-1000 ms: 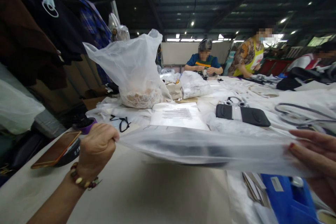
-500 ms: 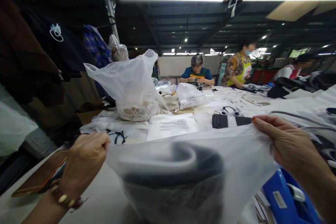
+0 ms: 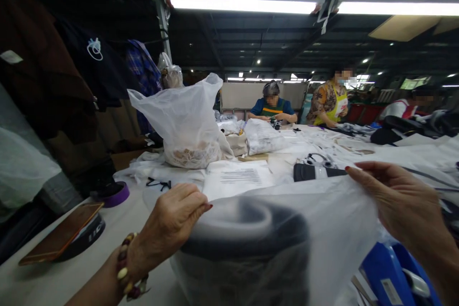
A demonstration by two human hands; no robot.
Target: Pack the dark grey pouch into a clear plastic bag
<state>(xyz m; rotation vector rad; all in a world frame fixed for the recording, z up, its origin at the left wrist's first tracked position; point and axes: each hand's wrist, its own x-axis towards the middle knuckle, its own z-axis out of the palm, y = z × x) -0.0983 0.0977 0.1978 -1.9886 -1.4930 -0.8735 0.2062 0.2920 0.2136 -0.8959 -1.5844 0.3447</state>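
A translucent plastic bag [image 3: 339,234] is stretched between my two hands in front of me. My left hand [image 3: 172,215], with a beaded bracelet on the wrist, pinches the bag's upper left edge. Thumb and fingers of my right hand [image 3: 401,198] close on the upper right corner of the same bag. Through the cloudy plastic shows a bulky dark item [image 3: 247,244] with a pale curved band on top; its kind cannot be made out. Just beyond the right corner lies a black strap-like piece [image 3: 308,172] with a light band.
A tall white plastic bag [image 3: 190,129] stands behind a printed white packet [image 3: 238,179]. At left are a phone [image 3: 62,234] on a black roll and purple tape [image 3: 116,196]. A blue bin [image 3: 383,272] sits at lower right. Several people work across the table.
My left hand has moved right along the bag's edge, closer to the middle. My right hand stays at its corner. The view has shifted slightly, showing the purple tape.
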